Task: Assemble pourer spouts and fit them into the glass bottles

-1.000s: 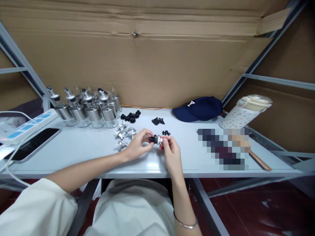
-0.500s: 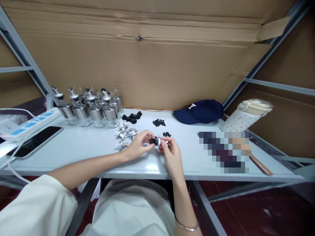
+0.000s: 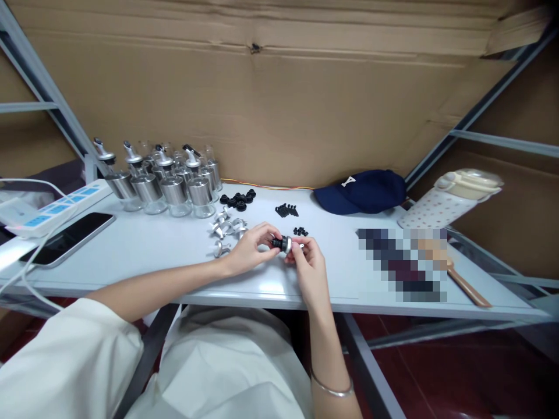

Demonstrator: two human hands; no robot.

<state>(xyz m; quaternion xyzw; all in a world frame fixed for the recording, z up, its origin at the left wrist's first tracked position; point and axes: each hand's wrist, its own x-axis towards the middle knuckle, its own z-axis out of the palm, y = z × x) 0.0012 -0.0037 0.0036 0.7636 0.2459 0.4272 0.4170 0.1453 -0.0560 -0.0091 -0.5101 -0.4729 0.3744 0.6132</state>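
Note:
Between my two hands is a bottle pourer (image 3: 286, 244), held level above the white table. My left hand (image 3: 252, 249) pinches its black stopper end. On the other end, my right hand (image 3: 309, 262) grips the silver cap and spout, and its fingers cover most of the spout. Left of my left hand lie several loose silver pourer spouts (image 3: 222, 249). Beyond the hands are black rubber stoppers (image 3: 238, 201), small black flap-like parts (image 3: 286, 210) and a little pile of tiny black pieces (image 3: 300, 231).
Glass bottles with steel sleeves (image 3: 173, 189) stand at the back left, several topped with pourers. A power strip (image 3: 65, 206) and a phone (image 3: 70, 238) lie at the left. To the right are a navy cap (image 3: 362, 193), a dotted bottle (image 3: 441, 203) and a wooden handle (image 3: 469, 285).
The camera view has shifted a little, moving the table's things slightly in the picture. Both hands keep their hold on the pourer, with only slight finger movement.

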